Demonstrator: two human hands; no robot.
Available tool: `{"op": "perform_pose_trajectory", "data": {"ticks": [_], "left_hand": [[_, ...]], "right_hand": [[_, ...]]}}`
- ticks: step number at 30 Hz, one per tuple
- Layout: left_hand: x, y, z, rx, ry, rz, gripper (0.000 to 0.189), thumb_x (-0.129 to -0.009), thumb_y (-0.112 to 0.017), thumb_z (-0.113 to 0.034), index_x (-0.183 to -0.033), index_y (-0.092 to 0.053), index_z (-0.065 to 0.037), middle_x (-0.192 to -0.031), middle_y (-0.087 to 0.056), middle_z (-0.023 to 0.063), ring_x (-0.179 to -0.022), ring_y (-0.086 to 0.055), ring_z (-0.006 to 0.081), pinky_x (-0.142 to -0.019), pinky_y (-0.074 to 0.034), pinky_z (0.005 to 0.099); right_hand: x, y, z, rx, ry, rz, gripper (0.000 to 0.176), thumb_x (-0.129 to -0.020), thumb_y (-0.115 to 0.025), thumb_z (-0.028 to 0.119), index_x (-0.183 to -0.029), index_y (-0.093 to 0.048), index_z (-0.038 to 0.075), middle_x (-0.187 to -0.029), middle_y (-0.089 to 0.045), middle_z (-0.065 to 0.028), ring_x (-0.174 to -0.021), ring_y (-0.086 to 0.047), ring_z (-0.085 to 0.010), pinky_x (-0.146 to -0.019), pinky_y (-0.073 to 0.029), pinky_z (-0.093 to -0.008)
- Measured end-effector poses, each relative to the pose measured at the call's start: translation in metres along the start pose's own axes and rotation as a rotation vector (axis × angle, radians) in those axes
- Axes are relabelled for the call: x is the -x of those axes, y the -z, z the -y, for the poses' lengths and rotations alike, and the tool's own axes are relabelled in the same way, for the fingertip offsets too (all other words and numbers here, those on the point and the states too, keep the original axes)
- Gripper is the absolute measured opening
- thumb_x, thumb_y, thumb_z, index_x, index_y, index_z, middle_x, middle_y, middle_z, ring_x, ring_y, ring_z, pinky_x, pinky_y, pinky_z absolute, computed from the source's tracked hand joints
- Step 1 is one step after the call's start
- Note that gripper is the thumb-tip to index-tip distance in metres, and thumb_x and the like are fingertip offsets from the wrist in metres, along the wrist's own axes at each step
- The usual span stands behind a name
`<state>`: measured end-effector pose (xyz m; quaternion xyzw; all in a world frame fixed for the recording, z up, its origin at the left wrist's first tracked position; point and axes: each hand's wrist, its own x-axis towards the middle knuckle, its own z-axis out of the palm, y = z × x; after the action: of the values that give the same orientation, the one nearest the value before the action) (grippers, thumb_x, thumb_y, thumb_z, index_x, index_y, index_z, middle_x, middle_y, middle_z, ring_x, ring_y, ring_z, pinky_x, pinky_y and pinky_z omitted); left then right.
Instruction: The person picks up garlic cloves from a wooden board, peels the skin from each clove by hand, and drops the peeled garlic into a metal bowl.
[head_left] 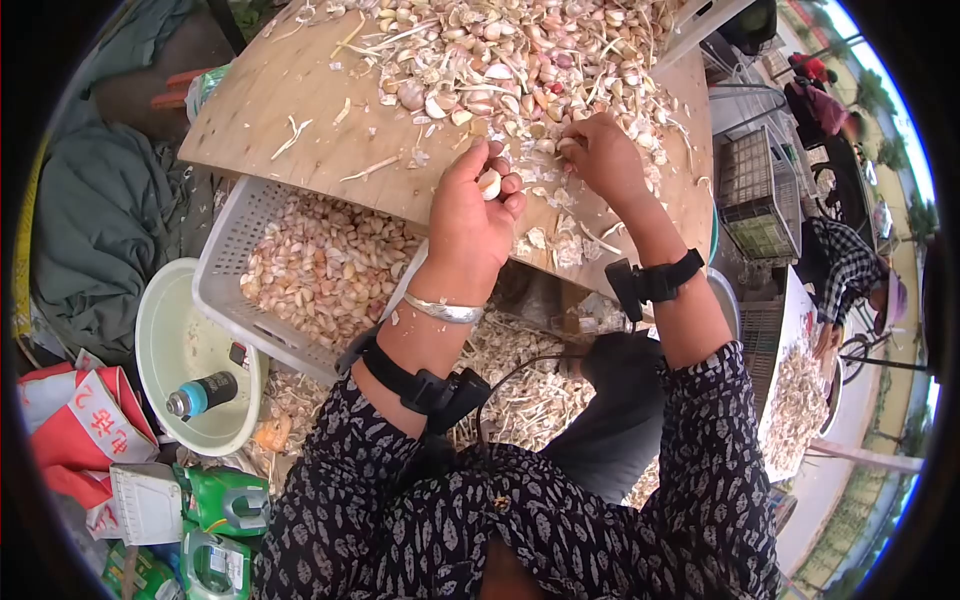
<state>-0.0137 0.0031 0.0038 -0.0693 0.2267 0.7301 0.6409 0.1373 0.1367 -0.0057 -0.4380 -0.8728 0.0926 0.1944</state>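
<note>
My left hand (478,205) is turned palm up over the near edge of the wooden table (270,110), its fingers curled around a pale garlic clove (489,184). To its right, my right hand (603,155) is closed in a pinch at the near side of the garlic pile (510,65). What sits between those fingertips is mostly hidden; it looks like a garlic clove. Loose cloves, papery skins and dry stalks lie around both hands on the wood.
Below the table's left edge stands a white perforated crate (225,290) full of cloves. A pale green basin (160,350) beside it holds a blue-topped bottle (203,394). Stalks and skins cover the ground. At right, another person (850,265) bends over a garlic-covered table (790,410).
</note>
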Motion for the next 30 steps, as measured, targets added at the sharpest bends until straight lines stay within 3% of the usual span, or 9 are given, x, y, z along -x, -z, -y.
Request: {"op": "perform_pose_trajectory", "data": {"ticks": [5,10,11,12,15,22,25,26,30], "left_hand": [[-0.001,-0.002,0.002,-0.006,0.0,-0.008,0.013,-0.093,-0.052,-0.019,-0.091,-0.051,-0.006,-0.07,-0.049,0.0038,-0.061,-0.045,0.0155,-0.051,-0.035,0.0278],[-0.001,-0.006,0.016,-0.049,0.019,-0.026,0.013,-0.092,-0.052,-0.018,-0.09,-0.051,-0.006,-0.072,-0.049,0.0041,-0.061,-0.045,0.0157,-0.052,-0.035,0.0273],[0.0,-0.005,0.02,-0.061,0.016,-0.015,0.013,-0.092,-0.052,-0.018,-0.089,-0.051,-0.006,-0.072,-0.049,0.0041,-0.061,-0.044,0.0156,-0.052,-0.035,0.0272],[0.0,-0.003,0.023,-0.063,0.032,0.013,0.013,-0.092,-0.052,-0.018,-0.089,-0.051,-0.006,-0.072,-0.049,0.0043,-0.062,-0.044,0.0156,-0.052,-0.035,0.027],[0.0,0.0,0.031,-0.077,0.061,0.025,0.013,-0.093,-0.052,-0.018,-0.09,-0.051,-0.006,-0.072,-0.049,0.0044,-0.062,-0.045,0.0157,-0.052,-0.035,0.0272],[0.005,-0.002,0.04,-0.109,0.098,0.047,0.023,-0.095,-0.049,-0.027,-0.094,-0.054,-0.004,-0.076,-0.053,0.006,-0.064,-0.049,0.0172,-0.053,-0.037,0.0281],[0.028,-0.025,0.045,-0.114,0.125,-0.028,0.039,-0.096,-0.043,-0.041,-0.1,-0.056,-0.004,-0.086,-0.06,0.0085,-0.069,-0.055,0.0199,-0.056,-0.041,0.0287],[0.035,-0.032,0.047,-0.094,0.154,-0.058,0.041,-0.096,-0.042,-0.042,-0.1,-0.057,-0.004,-0.088,-0.061,0.009,-0.07,-0.055,0.0204,-0.056,-0.042,0.0289],[0.009,0.007,0.043,-0.048,0.264,0.077,0.03,-0.095,-0.047,-0.033,-0.101,-0.055,-0.005,-0.085,-0.058,0.0081,-0.068,-0.053,0.019,-0.052,-0.041,0.0276]], "right_hand": [[0.041,0.058,0.029,-1.027,-0.318,-0.004,0.021,-0.084,-0.063,0.011,-0.102,-0.063,0.001,-0.083,-0.064,-0.0047,-0.065,-0.058,-0.0094,-0.059,-0.044,-0.0218],[0.127,0.133,0.123,-1.835,0.105,0.441,0.025,-0.081,-0.068,0.006,-0.103,-0.061,-0.006,-0.089,-0.066,-0.0112,-0.078,-0.064,-0.0118,-0.064,-0.049,-0.0219],[0.129,0.14,0.138,-1.878,0.366,0.546,0.021,-0.086,-0.063,0.006,-0.098,-0.059,-0.012,-0.071,-0.06,-0.0146,-0.06,-0.058,-0.0197,-0.05,-0.046,-0.0279],[0.118,0.138,0.148,-1.841,0.797,0.542,0.022,-0.086,-0.061,0.001,-0.1,-0.057,-0.016,-0.076,-0.061,-0.0204,-0.063,-0.061,-0.0254,-0.051,-0.048,-0.0319],[0.138,0.141,0.168,-2.022,0.911,0.408,0.021,-0.094,-0.046,0.002,-0.096,-0.055,-0.017,-0.082,-0.058,-0.029,-0.063,-0.06,-0.0288,-0.047,-0.045,-0.0333],[0.131,0.144,0.145,-1.938,0.969,0.314,0.022,-0.096,-0.04,0.001,-0.096,-0.054,-0.016,-0.083,-0.058,-0.0298,-0.061,-0.061,-0.0262,-0.045,-0.045,-0.032],[0.121,0.14,0.12,-1.046,0.272,-0.012,0.027,-0.083,-0.066,0.01,-0.102,-0.058,-0.008,-0.095,-0.063,-0.0165,-0.08,-0.064,-0.0198,-0.068,-0.05,-0.0267],[0.107,0.113,0.105,-0.602,0.301,-0.22,0.018,-0.077,-0.068,0.007,-0.095,-0.067,0.005,-0.077,-0.062,-0.009,-0.071,-0.061,-0.0251,-0.066,-0.049,-0.0314],[0.082,0.037,-0.009,-0.198,-0.118,-0.242,0.018,-0.077,-0.063,0.007,-0.094,-0.067,0.005,-0.086,-0.063,-0.0134,-0.074,-0.062,-0.029,-0.065,-0.049,-0.0358]]}}
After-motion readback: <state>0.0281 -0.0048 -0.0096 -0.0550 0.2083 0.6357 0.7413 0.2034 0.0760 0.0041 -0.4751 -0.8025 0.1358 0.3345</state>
